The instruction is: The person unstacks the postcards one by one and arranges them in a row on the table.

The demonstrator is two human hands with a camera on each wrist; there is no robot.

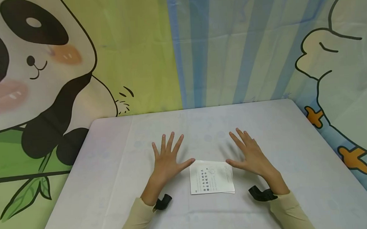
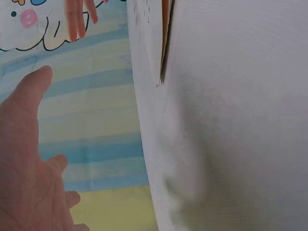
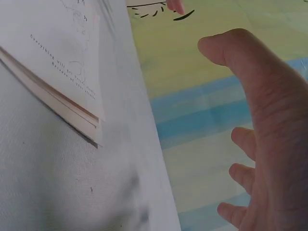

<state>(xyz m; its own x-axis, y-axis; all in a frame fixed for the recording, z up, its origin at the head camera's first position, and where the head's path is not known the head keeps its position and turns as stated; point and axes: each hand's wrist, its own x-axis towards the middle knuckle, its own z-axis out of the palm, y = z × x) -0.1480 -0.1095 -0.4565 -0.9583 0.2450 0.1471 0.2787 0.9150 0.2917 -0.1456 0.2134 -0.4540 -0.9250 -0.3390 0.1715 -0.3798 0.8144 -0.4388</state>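
A small white notebook with printed Chinese characters lies on the white table, turned sideways in the head view. Its page edges show in the right wrist view, where English print runs along the cover. My left hand hovers at its left with fingers spread, the thumb tip close by the upper left corner. At its right is my right hand, also with fingers spread and thumb pointing toward the upper right corner. Neither hand holds anything. In the left wrist view the notebook appears edge-on.
The white table reaches back to a striped fabric backdrop. A printed panda covers the left side and a white cartoon bird the right. Black wrist mounts sit at both cuffs.
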